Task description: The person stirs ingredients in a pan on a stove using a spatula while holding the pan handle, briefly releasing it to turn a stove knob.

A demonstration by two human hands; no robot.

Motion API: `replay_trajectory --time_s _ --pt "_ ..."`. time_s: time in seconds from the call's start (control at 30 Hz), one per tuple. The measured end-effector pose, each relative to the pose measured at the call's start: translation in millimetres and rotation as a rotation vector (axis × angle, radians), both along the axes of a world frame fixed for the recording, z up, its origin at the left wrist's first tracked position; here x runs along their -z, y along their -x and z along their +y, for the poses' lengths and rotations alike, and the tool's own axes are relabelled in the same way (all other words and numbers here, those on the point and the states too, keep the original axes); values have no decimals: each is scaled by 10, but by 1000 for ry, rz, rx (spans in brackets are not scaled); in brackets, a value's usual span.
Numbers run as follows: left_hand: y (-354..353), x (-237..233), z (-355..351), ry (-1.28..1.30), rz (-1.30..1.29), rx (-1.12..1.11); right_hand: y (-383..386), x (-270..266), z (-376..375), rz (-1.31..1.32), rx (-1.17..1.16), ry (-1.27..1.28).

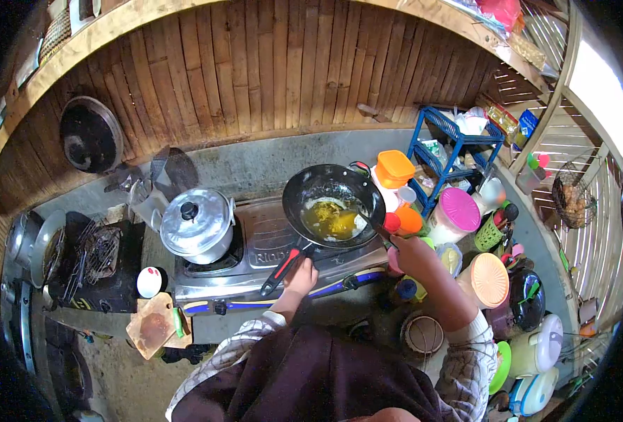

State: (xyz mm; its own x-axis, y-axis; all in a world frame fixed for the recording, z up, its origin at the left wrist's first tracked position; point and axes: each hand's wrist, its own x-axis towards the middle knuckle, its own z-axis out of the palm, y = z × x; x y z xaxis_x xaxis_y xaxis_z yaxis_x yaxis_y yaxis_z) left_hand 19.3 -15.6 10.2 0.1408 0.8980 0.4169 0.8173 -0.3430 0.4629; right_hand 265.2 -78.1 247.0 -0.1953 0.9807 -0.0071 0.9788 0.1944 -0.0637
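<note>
L hand (301, 273) wrapped shut round red-black wok handle (283, 266), at front edge of steel stove (266, 247). R hand (413, 254) fisted on thin dark utensil (382, 232), its tip at the right rim of wok (310, 184). 1 wok: round, black, glossy, on right burner, w/ yellow egg mix (332, 219) in oil. Left burner: 1 dull aluminium pot (197, 225), domed lid, black knob; small gap btw the two. Right side crowded: 3 plastic tubs, orange lid (396, 166), pink lid (460, 209), peach lid (489, 280), near R hand. Table (255, 165) grey concrete, bare strip behind stove.
</note>
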Motion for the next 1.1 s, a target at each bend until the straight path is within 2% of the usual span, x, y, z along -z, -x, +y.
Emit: replay_trajectory --time_s 0.03,0.1,0.2,0.33,0.4,0.53,0.6,0.63,0.73,0.8,0.93,1.0,1.03,1.1 --pt "5 -19 4 -3 1 5 1 -50 -48 1 5 -3" --pt "22 -30 6 150 45 39 -6 -118 -144 -53 -16 25" --pt "17 33 16 18 14 41 -21 -183 -226 -122 -78 34" --pt "15 32 26 78 40 35 26 -315 -348 -236 -93 55" --pt "29 25 15 82 55 38 -33 -252 -349 56 -116 44" --pt "30 42 24 66 79 35 1 -268 -376 50 -177 27" --pt "29 50 27 76 58 39 3 -182 -339 -385 -376 -48" --pt "29 46 26 84 36 44 27 -160 -318 -385 -380 -47" --pt "14 64 12 27 37 9 92 -85 -248 -348 -302 -41" --pt "15 74 19 3 28 12 92 -19 -187 51 -237 -74" --pt "15 68 21 2 4 25 220 6 -52 13 -107 57" --pt "21 61 22 15 10 34 250 87 34 -63 -192 -98" --pt "22 57 22 25 14 46 273 134 92 -62 -194 -98" --pt "21 44 16 58 27 42 309 246 229 239 -25 -52"
